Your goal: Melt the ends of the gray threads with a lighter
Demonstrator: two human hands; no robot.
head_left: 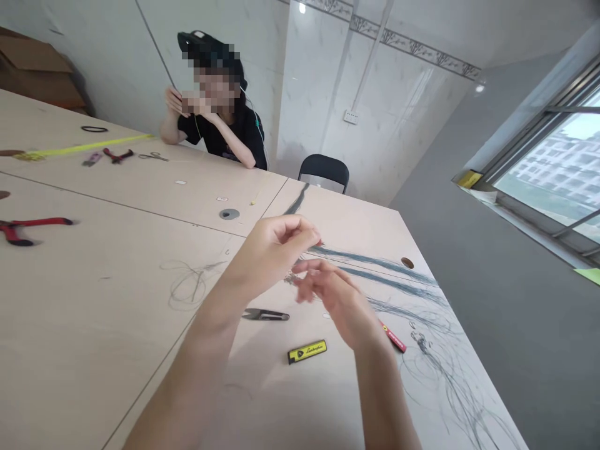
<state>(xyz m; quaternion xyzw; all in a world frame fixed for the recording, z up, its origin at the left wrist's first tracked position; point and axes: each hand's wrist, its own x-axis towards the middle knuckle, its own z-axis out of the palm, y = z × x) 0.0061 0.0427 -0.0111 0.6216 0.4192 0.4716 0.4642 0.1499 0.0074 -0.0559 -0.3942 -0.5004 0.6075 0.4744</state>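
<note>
My left hand (276, 247) is raised above the table with its fingers pinched together at about the end of a thin dark strand (356, 256) that runs off to the right. My right hand (328, 294) hovers just below it, blurred, fingers loosely curled toward the same strand. Bundles of dark grey-blue thread (398, 284) lie across the table on the right. Below my hands lie small black thread snips (265, 315), a yellow lighter (307, 351) and a red lighter (394, 338), partly hidden by my right wrist.
Another person (220, 119) sits at the far side, elbows on the table (94, 300). Red-handled pliers (28, 228) lie at the left edge; more pliers (117, 155), scissors (152, 156) and a yellow tape (79, 149) lie farther back. A black chair (324, 170) stands behind. Loose thread (190, 284) curls left of my arm.
</note>
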